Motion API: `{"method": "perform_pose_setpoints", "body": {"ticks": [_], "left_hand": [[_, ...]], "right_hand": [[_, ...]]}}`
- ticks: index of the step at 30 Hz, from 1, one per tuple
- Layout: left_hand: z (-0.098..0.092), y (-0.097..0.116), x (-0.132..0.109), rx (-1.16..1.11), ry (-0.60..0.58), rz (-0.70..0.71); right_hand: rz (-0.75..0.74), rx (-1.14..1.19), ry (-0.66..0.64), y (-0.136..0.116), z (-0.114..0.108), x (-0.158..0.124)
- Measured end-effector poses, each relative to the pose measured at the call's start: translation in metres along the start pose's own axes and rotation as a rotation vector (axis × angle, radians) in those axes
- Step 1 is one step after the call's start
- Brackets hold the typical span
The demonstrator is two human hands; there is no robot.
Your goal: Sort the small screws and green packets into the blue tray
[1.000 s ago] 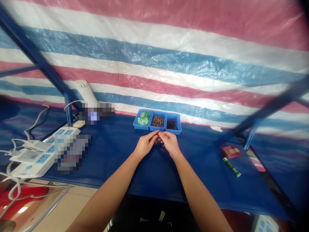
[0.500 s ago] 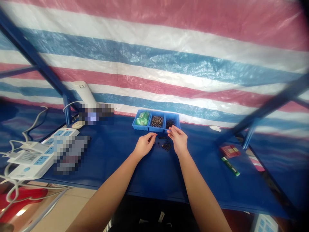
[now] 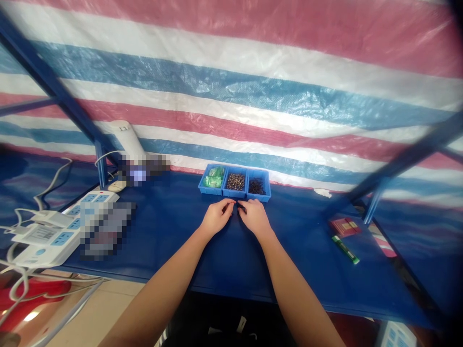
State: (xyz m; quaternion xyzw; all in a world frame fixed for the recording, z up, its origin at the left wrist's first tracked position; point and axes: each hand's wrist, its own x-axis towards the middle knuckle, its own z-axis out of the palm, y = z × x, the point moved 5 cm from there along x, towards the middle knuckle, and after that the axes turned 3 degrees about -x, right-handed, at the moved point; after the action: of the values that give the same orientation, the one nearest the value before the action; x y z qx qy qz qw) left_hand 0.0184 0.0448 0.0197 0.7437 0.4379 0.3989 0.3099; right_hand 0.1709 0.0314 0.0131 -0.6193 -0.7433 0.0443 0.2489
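My left hand (image 3: 216, 217) and my right hand (image 3: 254, 216) rest close together on the blue table (image 3: 289, 260), just in front of a row of small blue bins (image 3: 235, 183). Both hands have fingers curled in a pinch, fingertips nearly meeting around a small dark part I cannot make out. The loose black pieces on the table are hidden under my right hand. The left bin holds green packets (image 3: 214, 177), the middle one brownish small parts (image 3: 236, 181), the right one black small parts (image 3: 256, 186).
White power strips (image 3: 54, 231) with cables lie at the left edge. A white lamp base (image 3: 125, 137) stands at the back left. A red card (image 3: 345, 226) and a green stick (image 3: 346, 249) lie at right. Blue frame posts and a striped tarp stand behind.
My right hand drew back from the right bin and came down over the loose black pieces, meeting my left hand. The left hand barely moved.
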Motion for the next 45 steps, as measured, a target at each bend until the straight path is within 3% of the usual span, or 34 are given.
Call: {"method": "perform_pose_setpoints", "body": {"ticks": [5,11,17,21,25,35,45], "left_hand": [[0.000,-0.001,0.000,0.011,-0.002,-0.011],[0.000,0.000,0.000,0.024,-0.009,0.009],[0.001,-0.004,0.000,-0.003,0.001,-0.012],[0.002,-0.004,0.000,-0.063,-0.001,-0.015],[0.002,-0.001,-0.001,-0.092,-0.004,-0.016],[0.002,-0.006,0.000,-0.028,0.013,-0.010],[-0.004,-0.002,-0.001,-0.060,0.097,0.014]], "right_hand": [[-0.021,-0.040,-0.038,-0.005,0.002,-0.001],[0.011,0.146,-0.003,-0.007,-0.001,0.001],[0.102,0.599,0.123,-0.006,-0.009,0.003],[0.237,1.016,0.039,-0.005,-0.004,0.006],[0.337,1.208,-0.018,-0.003,0.003,0.006],[0.252,0.989,0.097,-0.003,-0.009,0.005],[0.244,0.984,0.061,-0.001,-0.003,0.005]]}}
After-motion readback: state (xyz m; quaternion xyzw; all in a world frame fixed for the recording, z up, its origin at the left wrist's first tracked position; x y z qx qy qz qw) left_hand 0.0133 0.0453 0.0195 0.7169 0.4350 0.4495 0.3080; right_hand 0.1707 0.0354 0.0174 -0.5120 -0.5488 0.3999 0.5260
